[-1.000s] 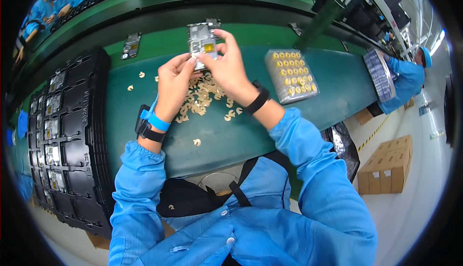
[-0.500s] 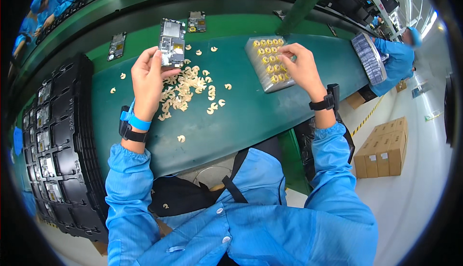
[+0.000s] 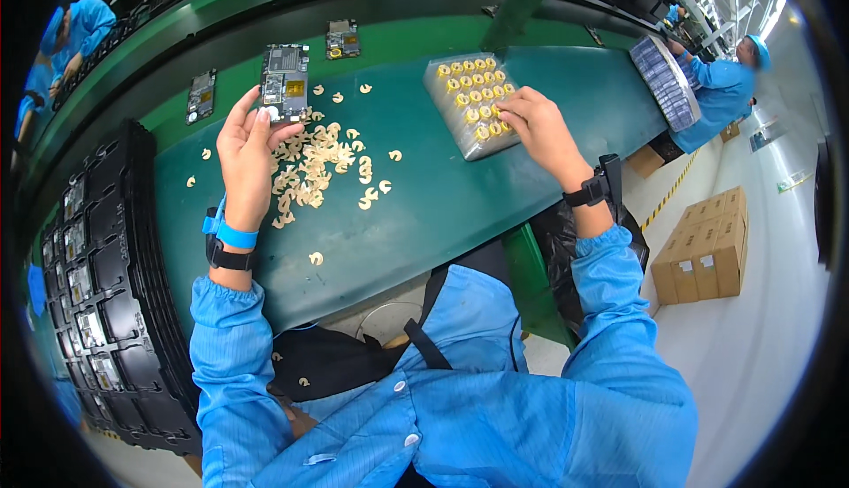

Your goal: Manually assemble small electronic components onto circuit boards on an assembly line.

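Note:
My left hand (image 3: 244,153) grips the lower end of a circuit board (image 3: 277,65) between thumb and fingers, raised above the green work surface. A small amber square shows on the board's face. My right hand (image 3: 546,134) is at the right side of a clear plastic tray (image 3: 447,115) holding rows of yellow round parts (image 3: 475,96). Its thumb and forefinger are pinched together over one of the rows; whatever lies between the tips is too small to make out. Below the board, cream crescent-shaped pieces (image 3: 309,169) lie in a loose heap.
Two more circuit boards, one at the left (image 3: 202,96) and one farther back (image 3: 343,38), lie beyond the heap. Stacked black trays (image 3: 115,258) stand at the left. A green post (image 3: 522,6) rises behind the clear tray. Cartons (image 3: 703,249) stand on the floor; co-workers sit farther off.
My right hand has shifted slightly nearer to me along the tray, its fingertips closing together. The board in my left hand has tilted a little. The whole view has moved slightly.

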A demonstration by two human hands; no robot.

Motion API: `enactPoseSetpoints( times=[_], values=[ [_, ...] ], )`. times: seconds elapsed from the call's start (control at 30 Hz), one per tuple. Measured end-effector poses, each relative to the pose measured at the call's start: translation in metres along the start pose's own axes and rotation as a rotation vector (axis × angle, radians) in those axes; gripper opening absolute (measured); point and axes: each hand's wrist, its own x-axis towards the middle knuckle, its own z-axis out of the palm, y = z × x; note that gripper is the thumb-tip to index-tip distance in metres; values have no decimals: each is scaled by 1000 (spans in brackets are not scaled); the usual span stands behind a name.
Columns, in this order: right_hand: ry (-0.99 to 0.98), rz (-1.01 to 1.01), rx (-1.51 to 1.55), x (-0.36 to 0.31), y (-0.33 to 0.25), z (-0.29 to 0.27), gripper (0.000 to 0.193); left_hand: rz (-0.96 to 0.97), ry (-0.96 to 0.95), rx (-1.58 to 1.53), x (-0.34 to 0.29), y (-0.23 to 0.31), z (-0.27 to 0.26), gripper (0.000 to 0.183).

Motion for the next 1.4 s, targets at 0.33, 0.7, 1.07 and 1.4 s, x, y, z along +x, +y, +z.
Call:
enactPoseSetpoints(
  times=[0.33,0.7,1.07,1.4],
  values=[
    [273,-104,364,67,-85,49,19,137,-107,270,-3,1,-4,24],
    [108,-141,1026,136,-183,141,18,211,45,310,-10,6,9,17],
    [3,-91,1026,130,-166,137,15,156,-6,394,-10,12,4,18],
    [-19,-128,1050,129,-165,137,14,131,-15,244,-8,11,6,16]
  ],
)
